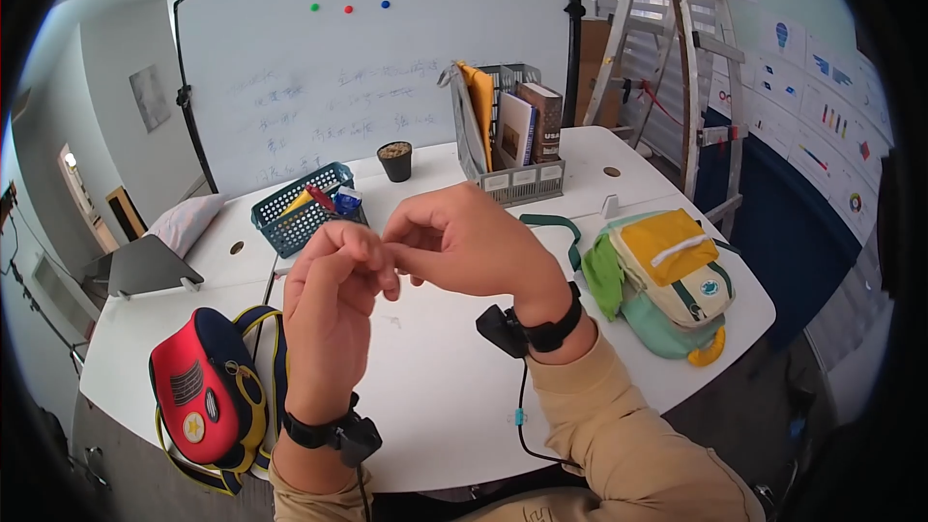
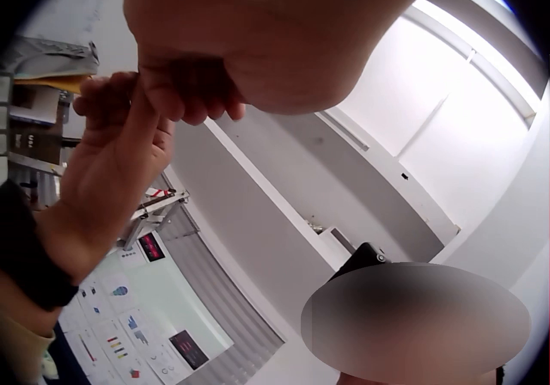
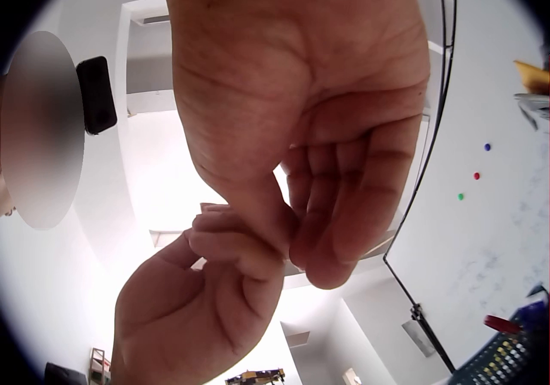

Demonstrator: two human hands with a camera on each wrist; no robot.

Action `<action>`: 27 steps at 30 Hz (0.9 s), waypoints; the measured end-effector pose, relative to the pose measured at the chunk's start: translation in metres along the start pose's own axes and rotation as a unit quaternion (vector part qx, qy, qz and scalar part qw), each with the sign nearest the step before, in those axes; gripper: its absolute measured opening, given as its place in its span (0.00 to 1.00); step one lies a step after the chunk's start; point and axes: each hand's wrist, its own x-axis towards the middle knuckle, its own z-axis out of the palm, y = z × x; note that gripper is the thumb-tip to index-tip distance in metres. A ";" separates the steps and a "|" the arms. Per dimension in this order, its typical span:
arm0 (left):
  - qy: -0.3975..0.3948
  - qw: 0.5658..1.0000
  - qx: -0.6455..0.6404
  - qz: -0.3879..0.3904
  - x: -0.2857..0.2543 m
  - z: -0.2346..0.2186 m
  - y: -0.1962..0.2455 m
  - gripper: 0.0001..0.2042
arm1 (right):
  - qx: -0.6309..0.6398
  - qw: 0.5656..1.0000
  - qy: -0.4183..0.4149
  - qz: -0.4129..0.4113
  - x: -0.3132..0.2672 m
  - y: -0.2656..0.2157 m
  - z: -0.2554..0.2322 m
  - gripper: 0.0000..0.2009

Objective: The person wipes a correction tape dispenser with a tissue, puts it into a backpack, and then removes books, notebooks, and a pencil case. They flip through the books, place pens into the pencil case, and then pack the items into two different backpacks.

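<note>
Above the white table, the left hand (image 1: 333, 319) is raised with its fingers curled. The right hand (image 1: 474, 246) meets it from the right, thumb and index tips together against the left fingertips. In the left wrist view, the left hand (image 2: 258, 41) fills the top and the right hand (image 2: 112, 170) is beyond it. The right wrist view has the right hand (image 3: 301, 101) bent over the left hand (image 3: 206, 308). No object shows between the fingers; the spot where the tips meet is partly hidden.
A red and navy backpack (image 1: 198, 382) lies at the table's left, a green and cream one (image 1: 672, 280) at the right. Behind are a teal basket (image 1: 290, 227), a small pot (image 1: 395, 166) and a file rack (image 1: 522, 187) with books. A whiteboard (image 1: 387, 48) stands behind the table.
</note>
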 end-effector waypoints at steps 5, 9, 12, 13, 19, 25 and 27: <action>0.052 0.997 0.056 -0.032 -0.004 -0.059 -0.042 0.10 | 0.028 0.999 0.011 0.024 0.007 0.016 -0.004 0.10; 0.135 0.978 0.146 -0.065 -0.017 -0.129 -0.103 0.13 | 0.062 0.994 0.071 0.052 0.015 0.037 -0.007 0.11; 0.174 0.951 0.234 -0.107 -0.027 -0.177 -0.149 0.13 | 0.074 0.987 0.120 0.073 0.027 0.062 -0.009 0.12; 0.172 0.940 0.260 -0.135 -0.032 -0.184 -0.152 0.13 | 0.067 0.985 0.135 0.081 0.031 0.074 -0.011 0.13; 0.191 0.926 0.261 -0.193 -0.042 -0.194 -0.165 0.16 | 0.066 0.956 0.246 0.149 0.047 0.159 -0.022 0.17; 0.176 0.931 0.256 -0.190 -0.047 -0.187 -0.174 0.17 | -0.220 0.896 0.339 0.183 0.079 0.264 -0.069 0.40; 0.176 0.931 0.259 -0.190 -0.048 -0.186 -0.177 0.17 | -0.328 0.855 0.358 0.184 0.098 0.281 -0.092 0.47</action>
